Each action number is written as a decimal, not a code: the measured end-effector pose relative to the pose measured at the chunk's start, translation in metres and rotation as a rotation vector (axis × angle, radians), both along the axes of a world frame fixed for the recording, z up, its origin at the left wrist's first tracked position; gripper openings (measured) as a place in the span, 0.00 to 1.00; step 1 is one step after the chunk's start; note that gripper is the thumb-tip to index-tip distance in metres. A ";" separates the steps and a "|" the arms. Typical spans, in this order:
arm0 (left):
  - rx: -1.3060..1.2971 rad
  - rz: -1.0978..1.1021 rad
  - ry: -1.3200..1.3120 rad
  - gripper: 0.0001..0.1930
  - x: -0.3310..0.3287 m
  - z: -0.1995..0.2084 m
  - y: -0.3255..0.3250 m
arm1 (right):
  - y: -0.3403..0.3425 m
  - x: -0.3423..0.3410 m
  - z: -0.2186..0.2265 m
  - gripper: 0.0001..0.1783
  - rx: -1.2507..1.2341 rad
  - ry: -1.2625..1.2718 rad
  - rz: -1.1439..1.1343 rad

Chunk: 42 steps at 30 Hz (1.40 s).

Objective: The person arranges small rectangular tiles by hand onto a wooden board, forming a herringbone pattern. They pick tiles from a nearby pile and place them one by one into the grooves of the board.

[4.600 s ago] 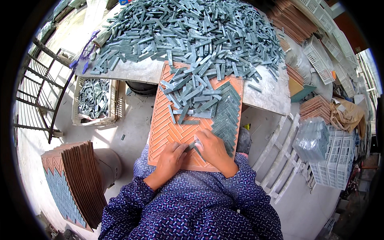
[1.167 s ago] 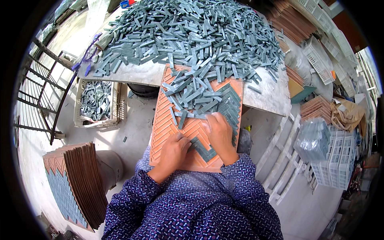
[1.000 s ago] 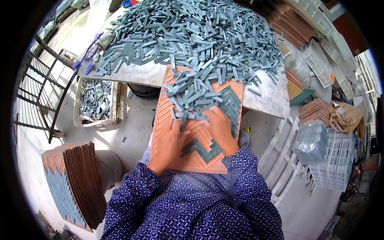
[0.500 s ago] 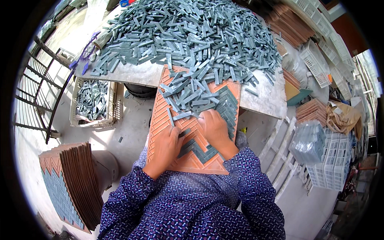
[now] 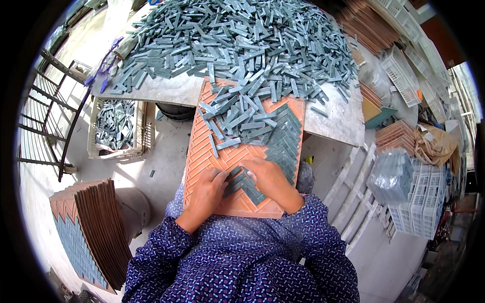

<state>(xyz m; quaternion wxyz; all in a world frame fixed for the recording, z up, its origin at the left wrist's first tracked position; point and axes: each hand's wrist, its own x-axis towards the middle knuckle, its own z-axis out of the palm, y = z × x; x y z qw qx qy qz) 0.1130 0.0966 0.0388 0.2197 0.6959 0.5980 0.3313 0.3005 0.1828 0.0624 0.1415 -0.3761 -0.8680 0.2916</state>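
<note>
- The flat orange board (image 5: pixel 199 156), moulded with herringbone grooves, overlapped the worktop's near edge (image 5: pixel 333 123).
- Slim grey-green strips (image 5: pixel 285 139) filled grooves at right; a jagged heap (image 5: pixel 242 40) lay far.
- The left hand (image 5: pixel 204 194) bent its fingers narrowly, the right hand (image 5: pixel 273 183) likewise, beside near strips; any grip could not be told.

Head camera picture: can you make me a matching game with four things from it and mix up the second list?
Things:
1. orange board
2. big heap of strips
3. cream crate
4. sleeves

Clues:
A. has loose strips inside it, at the picture's left
B. dark blue with a small pattern
C. has zigzag rows, with the left hand and right hand over it
D. piled across the table

Pairs: 1-C, 2-D, 3-A, 4-B
</note>
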 end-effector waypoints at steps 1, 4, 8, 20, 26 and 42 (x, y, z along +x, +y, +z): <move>0.011 -0.004 -0.002 0.16 0.000 0.000 0.000 | 0.001 0.003 0.001 0.16 -0.034 -0.010 0.024; 0.016 -0.009 -0.002 0.17 0.001 0.001 -0.002 | 0.002 0.008 0.006 0.19 -0.085 -0.014 0.076; 0.027 -0.032 0.008 0.17 0.002 0.000 -0.003 | -0.003 0.013 0.006 0.17 -0.084 0.068 0.062; -0.006 -0.095 -0.055 0.13 0.002 0.000 0.014 | 0.026 -0.008 -0.001 0.13 0.372 0.024 -0.255; 0.049 0.101 -0.037 0.10 -0.008 0.009 0.031 | 0.044 -0.007 -0.012 0.11 0.453 0.024 -0.203; 0.158 0.214 0.000 0.12 -0.012 0.005 0.043 | 0.033 -0.009 -0.013 0.12 0.557 0.001 -0.290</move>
